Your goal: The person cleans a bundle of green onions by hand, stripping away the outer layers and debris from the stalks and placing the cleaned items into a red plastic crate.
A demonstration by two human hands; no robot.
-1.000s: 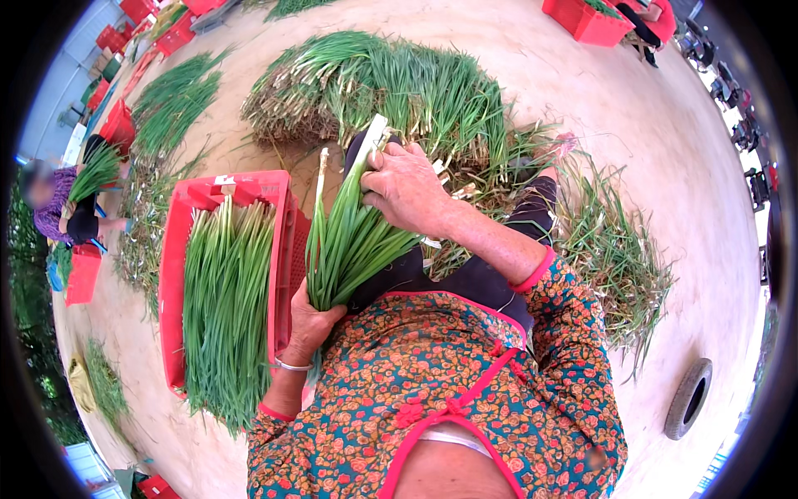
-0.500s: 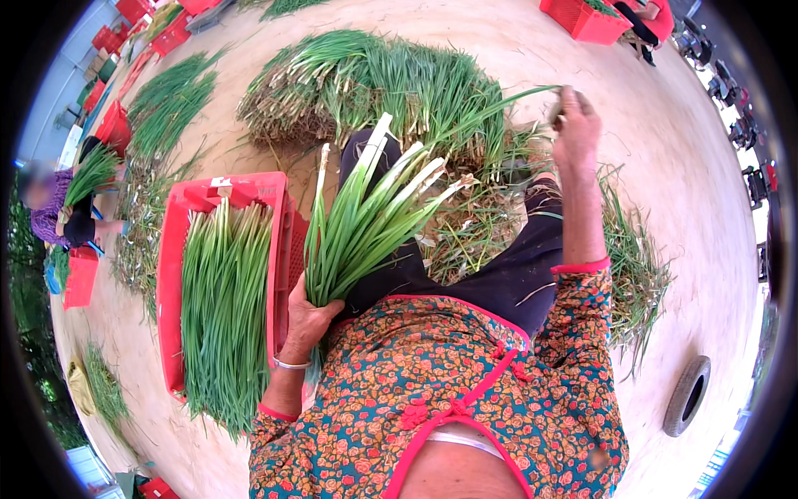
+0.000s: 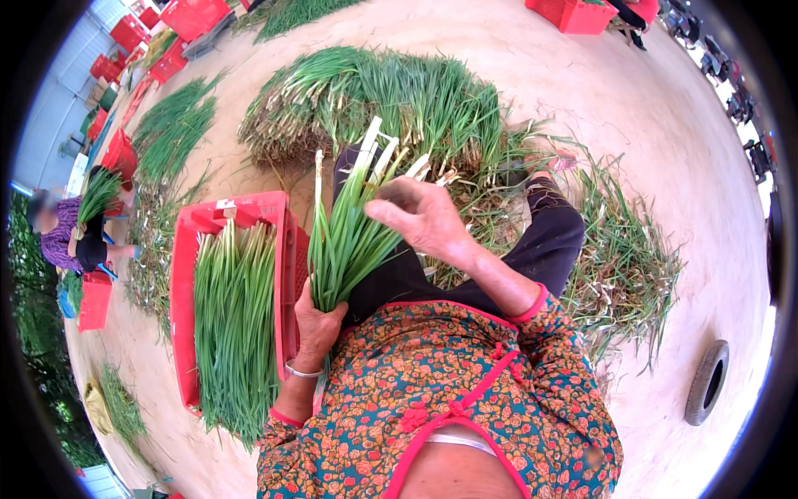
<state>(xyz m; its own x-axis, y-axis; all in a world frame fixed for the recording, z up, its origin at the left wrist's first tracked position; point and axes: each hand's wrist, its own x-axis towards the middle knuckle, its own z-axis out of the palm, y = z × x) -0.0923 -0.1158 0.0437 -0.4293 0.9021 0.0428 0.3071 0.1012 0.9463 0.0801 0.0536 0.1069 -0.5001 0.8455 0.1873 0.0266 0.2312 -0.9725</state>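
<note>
My left hand [image 3: 318, 320] is closed round the leafy part of a bunch of garlic chives [image 3: 341, 262], with the pale stem ends fanning up and away from me. Over the right side of those stem ends hovers my right hand [image 3: 424, 218], its thumb apart from its bent fingers. Nothing shows in it, though part of its fingers is hidden; whether it touches the stems I cannot tell. To my left, a red plastic crate [image 3: 287, 249] holds neatly laid chives [image 3: 237, 333], pale ends at the far side.
Beyond my knees lies a large heap of untrimmed chives [image 3: 399, 96]. Discarded leaves [image 3: 623, 266] litter the floor at right, near a tyre [image 3: 707, 382]. At far left a person [image 3: 62, 233] sits with chives, among red crates [image 3: 95, 301] and another pile [image 3: 174, 121].
My right hand has come back from the far right, where it held out a long green leaf, to the bunch's stem ends. That leaf is gone from it. My left hand keeps its hold.
</note>
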